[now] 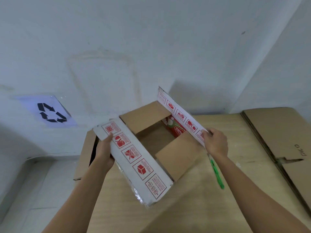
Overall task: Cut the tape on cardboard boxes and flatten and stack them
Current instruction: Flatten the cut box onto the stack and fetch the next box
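While your left hand (105,153) and right hand (215,142) grip opposite flaps of the white, red-printed cardboard box (178,158), likely light but stiff, hold near the creases.

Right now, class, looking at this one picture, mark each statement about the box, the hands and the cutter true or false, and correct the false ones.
1. The left hand holds the left flap of the box. True.
2. The right hand holds the green cutter. False: it pinches the right flap; the cutter lies on the cardboard to the right of the box.
3. The box top is closed. False: both long flaps are spread apart and the inside shows.
4. A recycling sign hangs on the wall to the left. True.
5. Flattened cardboard lies to the right of the box. True.
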`<action>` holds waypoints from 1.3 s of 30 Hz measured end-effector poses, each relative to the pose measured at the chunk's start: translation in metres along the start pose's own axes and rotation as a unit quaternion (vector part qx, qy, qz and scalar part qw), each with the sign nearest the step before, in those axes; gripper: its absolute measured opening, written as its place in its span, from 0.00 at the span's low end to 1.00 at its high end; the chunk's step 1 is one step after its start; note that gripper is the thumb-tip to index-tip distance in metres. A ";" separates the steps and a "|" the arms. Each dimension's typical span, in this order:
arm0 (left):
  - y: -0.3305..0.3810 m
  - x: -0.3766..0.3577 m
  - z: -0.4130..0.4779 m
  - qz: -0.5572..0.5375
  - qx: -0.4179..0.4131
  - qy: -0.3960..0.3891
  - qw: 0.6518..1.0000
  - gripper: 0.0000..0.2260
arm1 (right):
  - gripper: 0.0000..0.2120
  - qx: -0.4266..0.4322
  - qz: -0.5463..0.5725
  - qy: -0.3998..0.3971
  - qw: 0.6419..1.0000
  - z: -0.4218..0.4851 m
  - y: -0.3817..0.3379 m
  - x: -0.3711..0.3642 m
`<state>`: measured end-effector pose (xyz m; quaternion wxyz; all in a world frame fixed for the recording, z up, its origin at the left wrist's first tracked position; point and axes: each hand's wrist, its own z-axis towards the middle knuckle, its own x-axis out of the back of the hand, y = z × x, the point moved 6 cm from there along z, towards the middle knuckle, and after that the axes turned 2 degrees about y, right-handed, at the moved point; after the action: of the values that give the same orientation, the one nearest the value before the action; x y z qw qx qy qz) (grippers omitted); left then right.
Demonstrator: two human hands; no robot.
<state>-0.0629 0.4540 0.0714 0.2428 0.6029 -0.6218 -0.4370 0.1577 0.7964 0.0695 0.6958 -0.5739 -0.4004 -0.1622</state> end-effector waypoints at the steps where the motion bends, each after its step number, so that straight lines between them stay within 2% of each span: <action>1: -0.011 0.012 0.005 0.011 0.010 0.024 1.000 0.07 | 0.11 -0.009 0.020 0.010 1.000 0.001 0.003 -0.002; 3: -0.036 0.038 0.014 0.048 0.037 0.075 0.995 0.08 | 0.11 -0.036 0.071 0.036 0.996 0.000 0.010 -0.005; 5: -0.058 0.061 0.018 0.102 0.052 0.117 0.987 0.15 | 0.10 -0.056 0.109 0.067 0.990 -0.002 0.015 -0.007; 7: -0.062 0.078 0.017 0.185 0.003 0.187 0.965 0.29 | 0.14 -0.052 0.100 0.088 0.990 -0.002 0.023 -0.008; 9: -0.050 0.079 0.014 0.333 -0.080 0.227 0.912 0.45 | 0.13 -0.017 0.042 0.083 0.995 -0.003 0.024 -0.013; 11: -0.043 0.064 0.019 0.525 -0.155 0.165 0.820 0.48 | 0.15 0.024 -0.005 0.039 0.999 -0.005 0.023 -0.025; 13: -0.049 0.043 0.032 0.642 -0.199 0.063 0.737 0.44 | 0.23 0.042 -0.064 -0.047 0.996 -0.008 0.026 -0.046; 15: -0.060 0.020 0.044 0.694 -0.210 -0.024 0.689 0.43 | 0.27 0.041 -0.113 -0.162 0.979 -0.016 0.036 -0.073; 16: -0.065 0.011 0.048 0.710 -0.207 -0.052 0.671 0.45 | 0.28 0.011 -0.113 -0.208 0.972 -0.022 0.040 -0.083; 18: -0.073 -0.001 0.057 0.729 -0.195 -0.069 0.653 0.48 | 0.29 -0.039 -0.112 -0.251 0.961 -0.032 0.044 -0.091; 22: -0.076 -0.009 0.071 0.737 -0.183 -0.044 0.649 0.45 | 0.40 -0.037 -0.171 -0.226 0.958 -0.051 0.029 -0.091; 26: -0.063 -0.014 0.076 0.711 -0.227 -0.002 0.665 0.33 | 0.48 -0.018 -0.204 -0.201 0.958 -0.086 -0.001 -0.101; 27: -0.059 -0.016 0.076 0.692 -0.241 0.006 0.681 0.29 | 0.50 -0.013 -0.205 -0.211 0.956 -0.097 -0.006 -0.108; 29: -0.051 -0.015 0.074 0.629 -0.248 0.034 0.736 0.22 | 0.55 -0.017 -0.202 -0.228 0.952 -0.114 -0.010 -0.121; 30: -0.046 -0.011 0.075 0.592 -0.221 0.056 0.773 0.23 | 0.57 -0.020 -0.205 -0.232 0.951 -0.120 -0.009 -0.126; 32: -0.044 0.003 0.080 0.519 -0.137 0.100 0.837 0.31 | 0.59 -0.024 -0.213 -0.226 0.950 -0.127 -0.010 -0.132; 34: -0.045 0.018 0.085 0.483 -0.082 0.118 0.864 0.38 | 0.57 -0.024 -0.188 -0.217 0.958 -0.125 -0.013 -0.133; 36: -0.049 0.029 0.086 0.462 -0.034 0.110 0.880 0.39 | 0.55 -0.021 -0.112 -0.198 0.974 -0.119 -0.014 -0.127; 39: -0.060 0.056 0.081 0.421 0.049 0.122 0.898 0.36 | 0.50 -0.065 0.112 -0.143 0.981 -0.109 -0.006 -0.103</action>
<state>-0.1062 0.4273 -0.0315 0.4477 0.3444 -0.8040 -0.1860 0.1295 0.6698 -0.0052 0.6063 -0.6761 -0.4179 -0.0253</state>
